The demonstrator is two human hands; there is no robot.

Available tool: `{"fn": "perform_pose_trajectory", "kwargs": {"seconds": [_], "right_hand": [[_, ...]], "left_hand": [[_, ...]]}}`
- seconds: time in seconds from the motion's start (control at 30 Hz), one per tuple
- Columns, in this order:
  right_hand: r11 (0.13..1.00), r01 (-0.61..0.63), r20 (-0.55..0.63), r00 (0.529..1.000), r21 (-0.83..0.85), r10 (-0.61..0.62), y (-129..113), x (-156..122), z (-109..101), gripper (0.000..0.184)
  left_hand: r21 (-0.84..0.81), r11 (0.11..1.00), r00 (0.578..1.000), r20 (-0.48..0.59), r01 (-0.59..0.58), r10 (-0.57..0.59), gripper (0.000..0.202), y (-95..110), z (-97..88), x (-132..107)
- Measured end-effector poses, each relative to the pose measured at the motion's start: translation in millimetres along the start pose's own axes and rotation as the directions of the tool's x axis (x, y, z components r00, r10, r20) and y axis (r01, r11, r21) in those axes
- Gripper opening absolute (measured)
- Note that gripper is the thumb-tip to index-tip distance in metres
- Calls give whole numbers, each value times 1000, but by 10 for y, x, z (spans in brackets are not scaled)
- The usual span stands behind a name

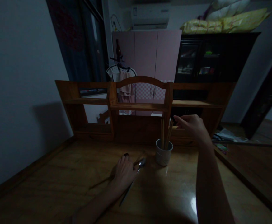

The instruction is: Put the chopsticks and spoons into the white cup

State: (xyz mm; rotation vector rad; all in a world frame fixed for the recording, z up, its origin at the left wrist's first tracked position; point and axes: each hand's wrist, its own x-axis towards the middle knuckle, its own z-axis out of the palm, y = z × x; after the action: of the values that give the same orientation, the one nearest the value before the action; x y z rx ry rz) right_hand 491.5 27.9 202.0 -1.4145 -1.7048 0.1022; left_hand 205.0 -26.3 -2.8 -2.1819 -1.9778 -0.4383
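My left hand [124, 171] rests on the wooden desk [56, 186], its fingers curled over utensils lying there. A metal spoon [141, 163] shows beside the thumb, with its handle running back under the hand. My right hand [192, 124] hovers above and to the right of a white utensil cup [164, 153]. Its fingers are pinched together close to the top of the wooden chopsticks [166, 133] standing in the cup. In this dim light I cannot see whether the fingertips grip a chopstick.
A wooden shelf unit [138, 105] runs along the back of the desk. A grey wall [16, 93] is on the left. Behind the shelf are a pink wardrobe [154, 53], hanging clothes [124, 81] and a dark cabinet [208, 59].
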Motion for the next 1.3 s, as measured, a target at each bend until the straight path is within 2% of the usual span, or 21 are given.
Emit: {"fn": "perform_pose_trajectory", "kwargs": {"seconds": [0.37, 0.53, 0.67, 0.77, 0.9, 1.1, 1.3], "right_hand": [[1000, -17, -21, 1000, 10, 18, -9, -5, 6, 46], [999, -45, -26, 999, 1, 45, 14, 15, 16, 46], [999, -51, -18, 999, 11, 51, 35, 29, 29, 46], [998, -45, -13, 999, 45, 45, 26, 21, 34, 46], [998, -31, -16, 999, 50, 32, 3, 5, 29, 45], [998, -44, -2, 999, 35, 44, 32, 26, 36, 46], [998, -55, 1, 999, 20, 55, 58, 39, 42, 47]], "left_hand": [[-2, 1000, 999, -34, -6, 6, 26, 25, -36, -14], [50, 997, 998, -35, -50, 52, 24, 29, -85, -39], [99, 992, 997, 13, -77, 76, 25, 25, -106, -62], [119, 989, 996, -11, -83, 84, 26, 25, -82, -58], [58, 996, 998, -26, -63, 65, 24, 34, -74, -27], [-2, 999, 999, 20, -44, 44, 26, 61, -151, -16], [44, 993, 993, -40, -106, 108, 30, 46, -42, -32]]}}
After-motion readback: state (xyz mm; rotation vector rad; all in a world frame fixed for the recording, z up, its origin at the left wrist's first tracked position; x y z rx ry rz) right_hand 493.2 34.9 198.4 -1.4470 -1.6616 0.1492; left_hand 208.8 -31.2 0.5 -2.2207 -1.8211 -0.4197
